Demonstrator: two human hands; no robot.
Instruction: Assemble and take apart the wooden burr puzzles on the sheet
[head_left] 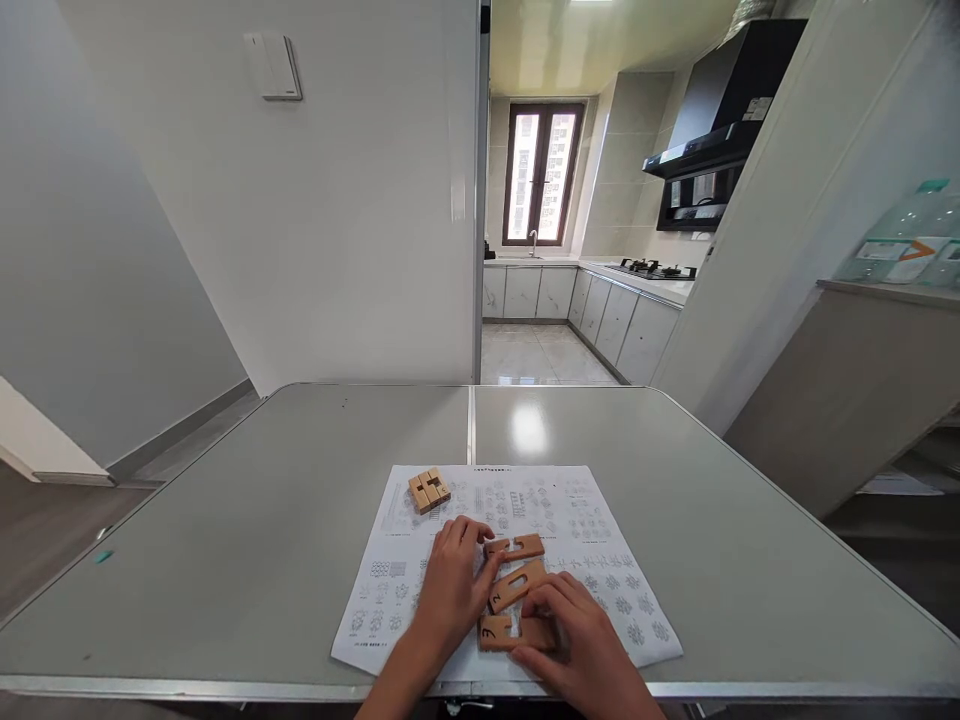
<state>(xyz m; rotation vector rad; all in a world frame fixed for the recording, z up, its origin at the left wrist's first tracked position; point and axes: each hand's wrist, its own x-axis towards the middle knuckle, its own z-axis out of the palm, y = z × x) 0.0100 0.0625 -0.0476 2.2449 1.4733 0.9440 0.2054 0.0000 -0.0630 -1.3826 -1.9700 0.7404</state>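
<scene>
Three flat wooden pieces (516,588) lie on a printed sheet (600,560) near the table's (300,500) front edge. They look light, stiff and smooth, best pinched by their long edges, clear of the slots. The left hand (450,585) rests open, fingertips touching the upper pieces. The right hand (581,635) lies on the nearest piece, fingers curled over it. A joined block (429,490) sits apart, further back.

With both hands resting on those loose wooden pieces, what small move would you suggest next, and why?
Probably lift the middle slotted piece with the left hand. It lies tilted between the other two pieces, and the right hand already rests on the nearest piece.
</scene>
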